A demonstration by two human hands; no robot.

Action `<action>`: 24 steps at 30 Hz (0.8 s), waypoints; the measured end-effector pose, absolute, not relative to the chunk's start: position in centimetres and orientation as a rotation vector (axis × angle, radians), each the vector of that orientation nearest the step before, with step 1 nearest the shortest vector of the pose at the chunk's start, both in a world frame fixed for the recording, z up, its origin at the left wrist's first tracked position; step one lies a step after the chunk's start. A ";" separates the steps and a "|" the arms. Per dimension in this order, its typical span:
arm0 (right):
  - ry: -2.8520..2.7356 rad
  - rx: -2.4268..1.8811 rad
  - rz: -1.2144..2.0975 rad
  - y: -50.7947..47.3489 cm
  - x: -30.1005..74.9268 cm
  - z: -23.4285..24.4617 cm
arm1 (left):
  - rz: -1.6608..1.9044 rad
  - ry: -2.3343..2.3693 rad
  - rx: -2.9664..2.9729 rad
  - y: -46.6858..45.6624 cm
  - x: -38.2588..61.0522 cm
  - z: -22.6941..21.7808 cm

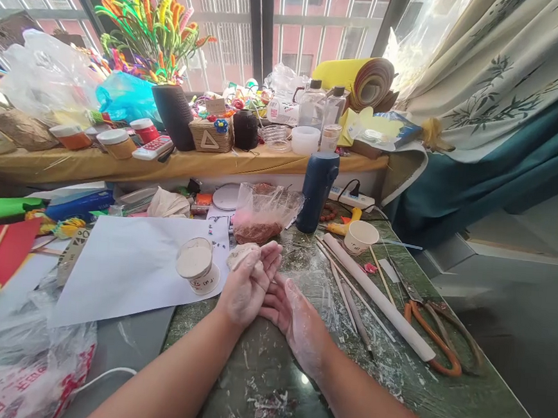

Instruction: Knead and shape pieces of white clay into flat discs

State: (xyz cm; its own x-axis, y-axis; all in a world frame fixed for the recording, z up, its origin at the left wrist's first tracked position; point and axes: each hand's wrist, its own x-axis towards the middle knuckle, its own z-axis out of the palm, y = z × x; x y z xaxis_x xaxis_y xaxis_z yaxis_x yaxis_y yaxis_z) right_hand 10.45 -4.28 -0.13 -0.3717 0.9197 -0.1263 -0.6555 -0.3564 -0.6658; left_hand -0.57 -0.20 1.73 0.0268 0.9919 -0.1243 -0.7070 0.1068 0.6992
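Left hand (248,287) cupped around lump of pale dough (242,255), over green tabletop (391,385), just beside paper cup (197,266) of white powder. Right hand (299,320) spread, palm up, dusted white, fingertips touching left hand. White rod (378,298) lying to right, apart.

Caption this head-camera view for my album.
Powdery left hand cups a pale lump beside a paper cup, right hand open on the green table.
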 end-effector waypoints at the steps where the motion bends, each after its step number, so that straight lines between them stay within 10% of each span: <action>1: -0.634 -0.605 1.908 -4.2 10.5 -0.1 | 1.416 0.618 0.471 0.1 -0.8 1.7; 14: -0.884 -1.092 1.410 -4.2 11.7 0.4 | 1.313 0.779 0.860 0.2 -1.4 1.2; 24: -0.729 -0.867 1.705 -3.4 11.2 0.9 | 1.071 0.716 0.829 -1.0 -0.7 1.7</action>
State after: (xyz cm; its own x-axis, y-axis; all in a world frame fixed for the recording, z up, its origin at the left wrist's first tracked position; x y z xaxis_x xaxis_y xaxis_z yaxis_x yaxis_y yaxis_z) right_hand 11.16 -3.39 0.87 -0.1971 0.9602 -0.1978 -0.5205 -0.2735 -0.8089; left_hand -0.74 -1.02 1.65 0.3200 0.9417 -0.1035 -0.4552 0.2487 0.8549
